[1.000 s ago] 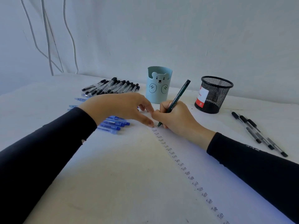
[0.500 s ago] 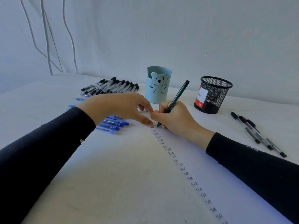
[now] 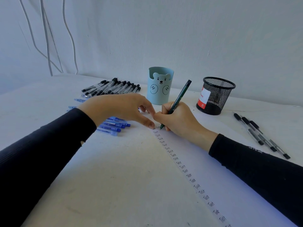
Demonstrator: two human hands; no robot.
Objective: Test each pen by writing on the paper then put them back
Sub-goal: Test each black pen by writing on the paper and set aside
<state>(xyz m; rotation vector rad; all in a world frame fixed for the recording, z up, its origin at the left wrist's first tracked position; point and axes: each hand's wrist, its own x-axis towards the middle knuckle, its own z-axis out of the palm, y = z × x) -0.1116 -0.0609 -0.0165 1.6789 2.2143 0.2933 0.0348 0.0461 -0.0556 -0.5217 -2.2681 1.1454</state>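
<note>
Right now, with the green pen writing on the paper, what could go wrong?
1. The left hand presses the paper right beside the tip of the green pen held by the right hand; its fingers might smear the fresh Test words.
2. The blue pens lie close by the left wrist; pulling that arm back could scatter them.

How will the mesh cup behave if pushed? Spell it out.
The mesh cup is probably light: thin wire mesh, and it looks empty. A push near its rim may well tip it; a low push would likely slide it on the smooth table. Once down, its round wall would probably let it roll.
</note>
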